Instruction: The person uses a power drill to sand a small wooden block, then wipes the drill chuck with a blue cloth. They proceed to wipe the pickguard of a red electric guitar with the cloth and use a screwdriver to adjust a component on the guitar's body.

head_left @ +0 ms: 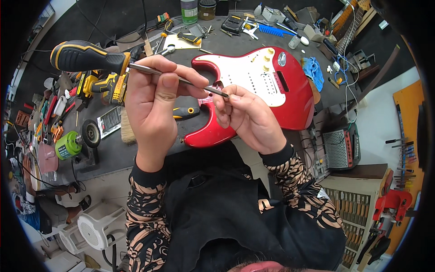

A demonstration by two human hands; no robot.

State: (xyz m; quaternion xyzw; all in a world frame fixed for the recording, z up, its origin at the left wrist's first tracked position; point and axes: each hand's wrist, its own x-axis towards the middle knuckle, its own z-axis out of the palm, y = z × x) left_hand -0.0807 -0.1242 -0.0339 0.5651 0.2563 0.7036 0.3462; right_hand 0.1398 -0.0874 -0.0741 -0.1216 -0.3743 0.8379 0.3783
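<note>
A screwdriver point(90, 56) with a black and yellow handle slants across in front of me, its handle at the upper left. My left hand point(152, 106) is closed around its metal shaft, thumb and fingers pressing on it. At the dark tip, my right hand point(256, 113) pinches with thumb and forefinger; whatever small thing sits between them is too tiny to make out. Behind both hands lies a red electric guitar body point(297, 95) with a white pickguard point(238, 72) and cream knobs, face up on the dark workbench point(136, 156). My right hand partly covers its lower edge.
Left on the bench are a yellow cordless drill point(108, 86), a green bench grinder point(70, 145), a brush point(127, 129) and another screwdriver point(185, 112). A blue cloth point(312, 72) lies at right, near an amplifier point(340, 149). Another person's hand point(28, 174) shows at far left.
</note>
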